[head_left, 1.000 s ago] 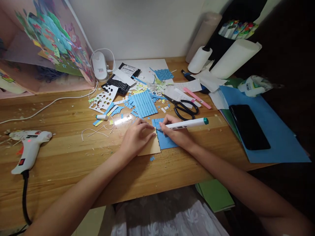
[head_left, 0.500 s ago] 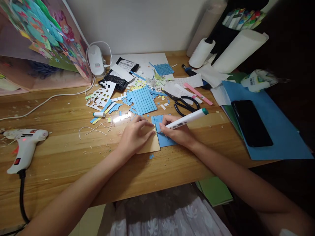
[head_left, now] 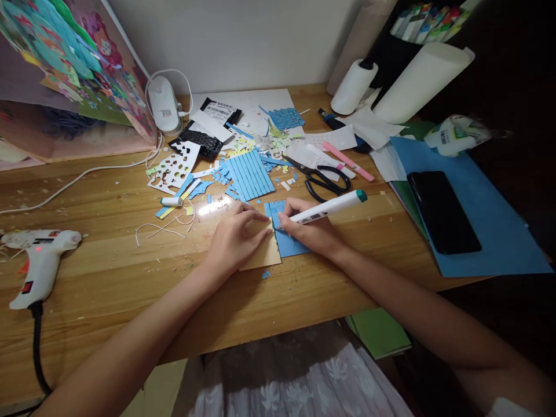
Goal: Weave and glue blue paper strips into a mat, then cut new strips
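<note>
pen tip shifted up | right hand [head_left: 310, 231] grip clenched on marker pen [head_left: 330, 207] | over blue paper [head_left: 286, 243]

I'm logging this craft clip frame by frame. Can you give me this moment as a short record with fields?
left hand: left hand pressed flat on tan card
right hand: right hand grips white marker, tip on blue paper piece
surface: wooden desk
behind hands: scissors, blue strip sheet
far left: glue gun
right side: black phone on blue sheet
</note>
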{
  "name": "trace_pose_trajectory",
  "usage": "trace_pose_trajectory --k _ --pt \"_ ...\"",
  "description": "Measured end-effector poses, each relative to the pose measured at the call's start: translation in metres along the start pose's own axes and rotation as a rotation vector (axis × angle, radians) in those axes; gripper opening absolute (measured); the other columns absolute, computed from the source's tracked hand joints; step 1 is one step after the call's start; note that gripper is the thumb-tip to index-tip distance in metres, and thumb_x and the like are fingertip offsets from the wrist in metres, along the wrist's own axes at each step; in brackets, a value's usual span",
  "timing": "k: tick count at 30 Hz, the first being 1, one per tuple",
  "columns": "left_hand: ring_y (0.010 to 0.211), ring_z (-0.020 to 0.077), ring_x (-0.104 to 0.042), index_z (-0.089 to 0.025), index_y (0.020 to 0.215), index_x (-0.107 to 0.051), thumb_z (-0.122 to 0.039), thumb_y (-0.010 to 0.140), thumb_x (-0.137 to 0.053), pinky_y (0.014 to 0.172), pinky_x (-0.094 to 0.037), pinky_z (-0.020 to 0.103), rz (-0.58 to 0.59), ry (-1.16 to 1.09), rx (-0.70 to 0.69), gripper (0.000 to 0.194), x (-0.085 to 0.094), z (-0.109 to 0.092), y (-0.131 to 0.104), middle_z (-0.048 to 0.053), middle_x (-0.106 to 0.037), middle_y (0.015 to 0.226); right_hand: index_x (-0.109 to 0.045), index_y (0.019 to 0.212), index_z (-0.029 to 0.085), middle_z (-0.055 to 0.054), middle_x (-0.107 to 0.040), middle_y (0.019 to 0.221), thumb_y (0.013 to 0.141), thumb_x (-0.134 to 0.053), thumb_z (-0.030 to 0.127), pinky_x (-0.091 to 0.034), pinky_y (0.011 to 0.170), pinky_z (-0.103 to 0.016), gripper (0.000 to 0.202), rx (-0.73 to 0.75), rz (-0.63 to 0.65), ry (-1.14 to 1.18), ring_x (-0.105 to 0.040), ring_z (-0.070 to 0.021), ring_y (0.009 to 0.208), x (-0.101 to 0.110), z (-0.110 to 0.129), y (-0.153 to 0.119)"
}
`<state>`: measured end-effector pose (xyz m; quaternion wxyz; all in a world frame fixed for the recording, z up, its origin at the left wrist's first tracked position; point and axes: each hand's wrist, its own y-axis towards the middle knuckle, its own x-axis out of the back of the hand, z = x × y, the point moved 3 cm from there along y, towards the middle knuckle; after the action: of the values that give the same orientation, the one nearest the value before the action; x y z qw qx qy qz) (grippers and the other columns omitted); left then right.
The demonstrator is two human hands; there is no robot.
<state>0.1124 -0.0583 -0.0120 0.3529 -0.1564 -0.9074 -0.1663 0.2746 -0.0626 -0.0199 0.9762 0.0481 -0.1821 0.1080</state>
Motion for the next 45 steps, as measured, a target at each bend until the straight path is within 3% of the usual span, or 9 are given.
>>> trace_pose_trajectory --k 22,45 --pt "0.084 0.016 -0.056 -0.021 0.088 -0.067 -0.023 0.075 -0.068 0.077 -0.048 0.033 -0.007 -0.015 0.003 0.013 0.0 0.0 0.0 0.003 -0.057 0.089 -0.041 0.056 0.018 0.006 -0.039 0.052 0.077 -0.054 0.02 -0.024 0.044 -0.022 0.024 0.056 0.188 -0.093 -0.035 -0.0069 0.047 -0.001 0.005 -0.002" --pt "0.086 0.0168 -0.056 -0.019 0.087 -0.068 -0.022 0.074 -0.068 0.078 -0.047 0.034 -0.002 -0.022 0.022 0.013 0.0 0.0 0.0 0.004 -0.057 0.089 -0.038 0.052 0.019 0.007 -0.036 0.044 0.073 -0.053 0.02 -0.022 0.041 -0.021 0.026 0.089 0.344 -0.149 -0.032 -0.0061 0.042 -0.005 0.007 -0.006"
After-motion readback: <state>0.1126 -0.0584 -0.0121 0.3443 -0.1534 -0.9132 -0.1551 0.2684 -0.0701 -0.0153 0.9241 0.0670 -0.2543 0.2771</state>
